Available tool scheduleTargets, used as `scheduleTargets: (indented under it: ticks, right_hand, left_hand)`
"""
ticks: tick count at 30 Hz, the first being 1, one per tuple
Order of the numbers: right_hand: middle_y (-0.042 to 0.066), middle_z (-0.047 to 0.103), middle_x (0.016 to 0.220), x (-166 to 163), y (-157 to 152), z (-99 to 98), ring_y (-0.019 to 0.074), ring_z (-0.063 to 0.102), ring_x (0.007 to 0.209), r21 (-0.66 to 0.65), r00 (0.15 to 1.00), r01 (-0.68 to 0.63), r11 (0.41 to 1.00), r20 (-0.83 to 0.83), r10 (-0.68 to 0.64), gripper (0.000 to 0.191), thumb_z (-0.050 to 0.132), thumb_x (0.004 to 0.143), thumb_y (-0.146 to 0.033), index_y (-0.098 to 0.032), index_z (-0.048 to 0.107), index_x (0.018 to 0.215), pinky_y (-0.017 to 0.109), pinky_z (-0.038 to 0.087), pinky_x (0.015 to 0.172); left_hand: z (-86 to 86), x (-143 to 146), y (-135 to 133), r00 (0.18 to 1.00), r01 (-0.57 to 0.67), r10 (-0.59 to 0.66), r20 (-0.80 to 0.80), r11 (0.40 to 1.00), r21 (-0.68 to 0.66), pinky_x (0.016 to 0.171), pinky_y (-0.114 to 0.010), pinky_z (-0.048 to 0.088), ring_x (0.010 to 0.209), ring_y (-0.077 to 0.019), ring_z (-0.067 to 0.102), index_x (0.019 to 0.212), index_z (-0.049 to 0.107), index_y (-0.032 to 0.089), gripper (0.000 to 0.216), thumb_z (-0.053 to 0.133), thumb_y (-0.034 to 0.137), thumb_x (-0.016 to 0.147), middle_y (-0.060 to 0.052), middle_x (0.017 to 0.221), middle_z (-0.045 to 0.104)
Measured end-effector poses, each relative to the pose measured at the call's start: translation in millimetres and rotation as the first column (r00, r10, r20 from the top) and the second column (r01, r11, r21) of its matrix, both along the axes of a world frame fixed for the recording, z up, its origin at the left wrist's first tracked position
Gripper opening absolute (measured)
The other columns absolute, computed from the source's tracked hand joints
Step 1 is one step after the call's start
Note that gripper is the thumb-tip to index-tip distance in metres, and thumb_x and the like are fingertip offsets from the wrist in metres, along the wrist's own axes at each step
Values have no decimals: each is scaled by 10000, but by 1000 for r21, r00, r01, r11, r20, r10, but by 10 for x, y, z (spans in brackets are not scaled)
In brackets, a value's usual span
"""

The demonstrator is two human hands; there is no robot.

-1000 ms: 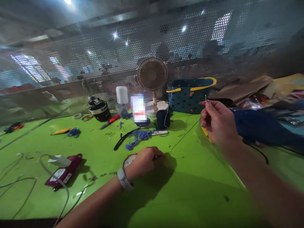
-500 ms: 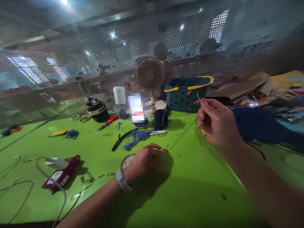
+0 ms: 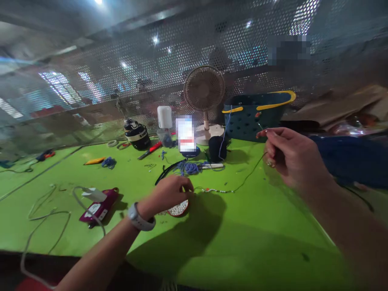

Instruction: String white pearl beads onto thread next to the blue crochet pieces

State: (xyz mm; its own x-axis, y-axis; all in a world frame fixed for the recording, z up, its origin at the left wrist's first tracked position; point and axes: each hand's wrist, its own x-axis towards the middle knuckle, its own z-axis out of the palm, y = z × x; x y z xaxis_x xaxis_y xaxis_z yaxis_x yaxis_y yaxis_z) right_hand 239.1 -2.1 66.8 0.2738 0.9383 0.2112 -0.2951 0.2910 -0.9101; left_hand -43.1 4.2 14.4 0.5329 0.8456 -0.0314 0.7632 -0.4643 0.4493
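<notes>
My right hand (image 3: 291, 157) is raised over the table, thumb and fingers pinching a thin needle (image 3: 261, 127) that points up. From below its fingers a dark thread (image 3: 250, 173) slopes down to a short row of small pale beads (image 3: 220, 190) with a red one at its left. At that strand's left end is my left hand (image 3: 169, 193), its fingertips closed on the thread end; the exact grip is small and partly hidden. Beneath its fingers lies a round red-rimmed dish of white beads (image 3: 178, 208), partly covered by the hand.
Behind the hands lie blue yarn (image 3: 190, 167), a dark yarn ball (image 3: 217, 148) and a lit phone (image 3: 186, 135). Farther back stand a fan (image 3: 204, 89), a basket (image 3: 251, 121) and a bottle (image 3: 138, 135). At left, a purple power bank (image 3: 101, 208) trails a cable.
My left hand has moved left relative to the table, exposing the beaded part of the thread and more of the bead dish. My right hand still pinches the needle. The view has shifted.
</notes>
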Motion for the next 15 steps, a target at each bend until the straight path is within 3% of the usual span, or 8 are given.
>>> scheduleTargets:
  ticks: [5, 15]
  right_hand:
    - [-48, 485, 430, -38, 3, -11, 54, 405, 344, -31, 999, -2, 1000, 43, 4, 84, 606, 776, -137, -155, 648, 706, 165, 325, 324]
    - [-44, 489, 447, -30, 61, -122, 55, 412, 363, -57, 995, -19, 998, 101, 24, 71, 620, 804, -163, -166, 656, 744, 181, 318, 354]
  left_hand:
    - [155, -264, -125, 974, -45, 35, -225, 998, -40, 627, -278, 427, 688, -177, 601, 897, 724, 183, 196, 607, 293, 785, -56, 809, 705]
    - [-36, -311, -79, 992, -39, 22, -121, 989, -145, 615, -260, 416, 680, -163, 592, 858, 722, 164, 149, 621, 221, 764, -52, 814, 702]
